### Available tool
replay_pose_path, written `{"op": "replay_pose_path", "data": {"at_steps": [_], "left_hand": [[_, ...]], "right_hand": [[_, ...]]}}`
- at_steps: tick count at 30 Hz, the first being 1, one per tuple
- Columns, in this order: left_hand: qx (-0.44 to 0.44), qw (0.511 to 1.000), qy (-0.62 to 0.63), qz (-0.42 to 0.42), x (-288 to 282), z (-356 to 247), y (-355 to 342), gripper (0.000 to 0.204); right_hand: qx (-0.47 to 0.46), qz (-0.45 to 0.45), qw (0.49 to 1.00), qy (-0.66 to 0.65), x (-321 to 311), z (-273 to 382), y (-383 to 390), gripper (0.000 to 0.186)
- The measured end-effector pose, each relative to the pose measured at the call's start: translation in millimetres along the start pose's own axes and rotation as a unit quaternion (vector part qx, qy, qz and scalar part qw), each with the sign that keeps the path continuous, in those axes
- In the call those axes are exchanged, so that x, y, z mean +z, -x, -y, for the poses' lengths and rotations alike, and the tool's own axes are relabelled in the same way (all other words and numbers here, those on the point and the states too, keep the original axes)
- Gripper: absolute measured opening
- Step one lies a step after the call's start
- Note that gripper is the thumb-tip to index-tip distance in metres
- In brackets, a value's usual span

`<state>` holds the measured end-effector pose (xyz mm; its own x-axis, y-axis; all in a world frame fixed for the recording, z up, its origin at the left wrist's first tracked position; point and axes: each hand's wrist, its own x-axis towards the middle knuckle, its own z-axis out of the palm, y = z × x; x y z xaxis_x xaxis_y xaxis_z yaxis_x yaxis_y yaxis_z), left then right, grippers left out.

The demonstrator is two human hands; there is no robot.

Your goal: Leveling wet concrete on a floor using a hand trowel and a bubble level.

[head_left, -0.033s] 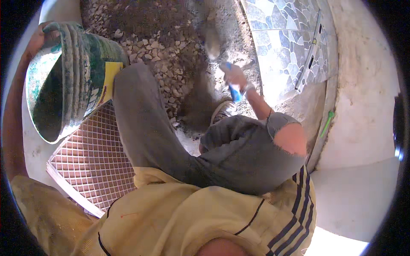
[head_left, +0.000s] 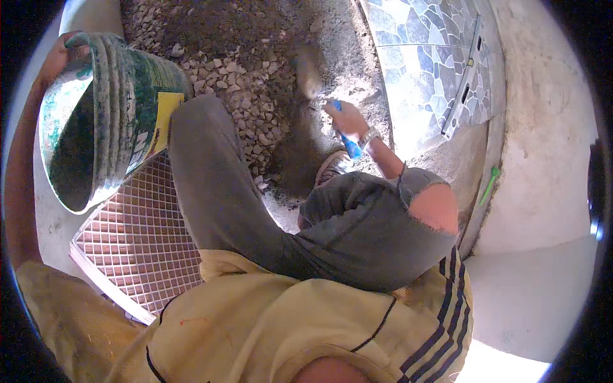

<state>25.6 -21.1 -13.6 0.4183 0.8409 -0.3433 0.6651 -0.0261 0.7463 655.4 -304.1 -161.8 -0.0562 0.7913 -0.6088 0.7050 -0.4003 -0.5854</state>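
Note:
My left hand (head_left: 56, 57) is closed on the rim of a worn green plastic bucket (head_left: 118, 115), which is tilted with its mouth toward the left. My right hand (head_left: 346, 118) grips a blue-handled tool (head_left: 350, 143) over gritty mortar beside a bed of broken stone chips (head_left: 258, 108). A blurred pale shape (head_left: 310, 80) lies just beyond that hand; I cannot make out whether it is the tool's blade. My bent legs in grey trousers are between the two hands, with a shoe (head_left: 332, 166) on the ground.
Stone-pattern tiles (head_left: 415, 76) along the right carry a spirit level (head_left: 463, 89). A small green tool (head_left: 489, 185) lies by the pale wall (head_left: 536, 191) at right. Stacked tiles with a gridded backing (head_left: 134, 236) stand at lower left, under the bucket.
My right hand and the blue-handled tool have shifted slightly left, and the blurred shape beyond has moved a little. My left hand and the bucket look unchanged.

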Motion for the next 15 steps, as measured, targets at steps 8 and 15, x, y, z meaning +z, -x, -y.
{"op": "replay_pose_path", "data": {"at_steps": [8,15], "left_hand": [[-0.016,1.0,-0.017,-0.004,2.4,-2.1,12.1,0.023],[0.005,0.987,-0.05,-0.154,34.3,-22.7,18.5,0.022]], "right_hand": [[0.054,-0.035,0.995,-0.072,-45.1,35.8,-47.1,0.047],[-0.064,0.025,0.997,0.042,-10.1,23.8,23.8,0.046]]}}
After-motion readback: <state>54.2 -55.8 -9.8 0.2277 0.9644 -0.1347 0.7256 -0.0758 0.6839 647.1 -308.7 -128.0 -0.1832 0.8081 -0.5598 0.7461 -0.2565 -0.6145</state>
